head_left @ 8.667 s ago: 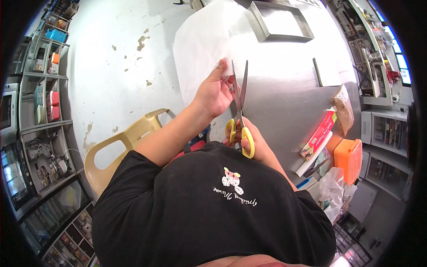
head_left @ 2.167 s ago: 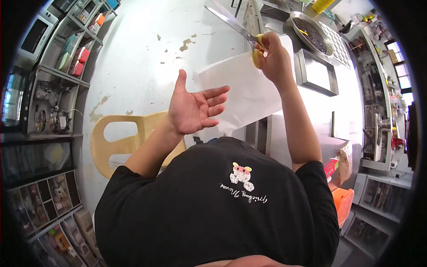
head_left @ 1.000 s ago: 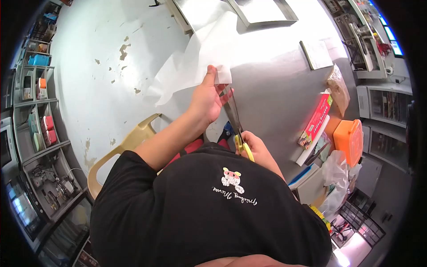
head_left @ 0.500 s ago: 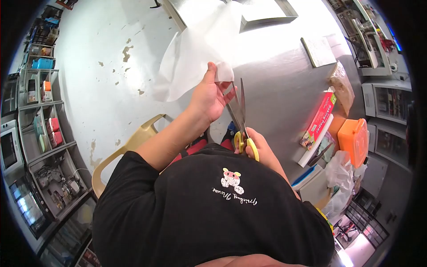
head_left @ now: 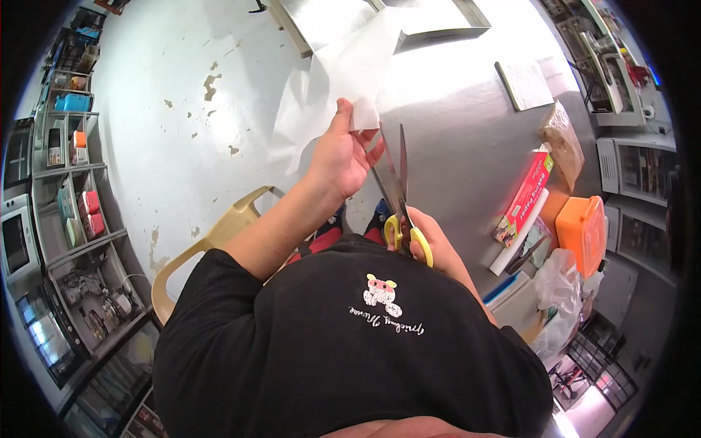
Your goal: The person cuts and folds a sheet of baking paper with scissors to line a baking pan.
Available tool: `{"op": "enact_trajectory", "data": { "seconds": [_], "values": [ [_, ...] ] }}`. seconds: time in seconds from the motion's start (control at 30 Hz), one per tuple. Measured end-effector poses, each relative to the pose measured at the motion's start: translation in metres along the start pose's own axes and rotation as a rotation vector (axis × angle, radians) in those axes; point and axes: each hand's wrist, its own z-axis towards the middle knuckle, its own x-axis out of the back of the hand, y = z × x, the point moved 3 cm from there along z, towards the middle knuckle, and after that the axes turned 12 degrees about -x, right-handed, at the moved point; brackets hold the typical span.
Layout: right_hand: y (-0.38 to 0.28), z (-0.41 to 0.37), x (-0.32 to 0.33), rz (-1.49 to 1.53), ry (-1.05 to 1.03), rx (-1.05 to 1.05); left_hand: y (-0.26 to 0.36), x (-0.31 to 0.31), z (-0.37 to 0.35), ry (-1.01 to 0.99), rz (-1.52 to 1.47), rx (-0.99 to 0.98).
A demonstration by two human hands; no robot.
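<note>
A stainless steel tabletop (head_left: pixel 467 139) fills the space in front of you, above a pale, chipped floor, with a red baking paper box (head_left: pixel 526 196) and an orange container (head_left: pixel 582 233) at its right edge. Your left grip (head_left: pixel 343 157) pinches the near edge of a white sheet of baking paper (head_left: pixel 339 73) between thumb and fingers; the sheet runs away from you toward a metal tray (head_left: pixel 438 18). Your right grip (head_left: pixel 431 248) is clenched through the yellow handles of the scissors (head_left: pixel 399 193), close to your chest. Their blades stand parted, long axis pointing away from you, tips just right of the pinched edge.
</note>
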Motion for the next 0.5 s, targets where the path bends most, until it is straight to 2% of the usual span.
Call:
{"op": "enact_trajectory", "data": {
  "seconds": [0.4,0.5],
  "values": [
    [-0.003,0.009,-0.007,0.057,-0.019,-0.026,-0.001,0.008,-0.003,-0.019,-0.028,0.017],
    [-0.002,0.013,-0.011,0.049,-0.019,-0.053,-0.008,0.014,-0.001,-0.090,-0.039,0.048]
  ]
}}
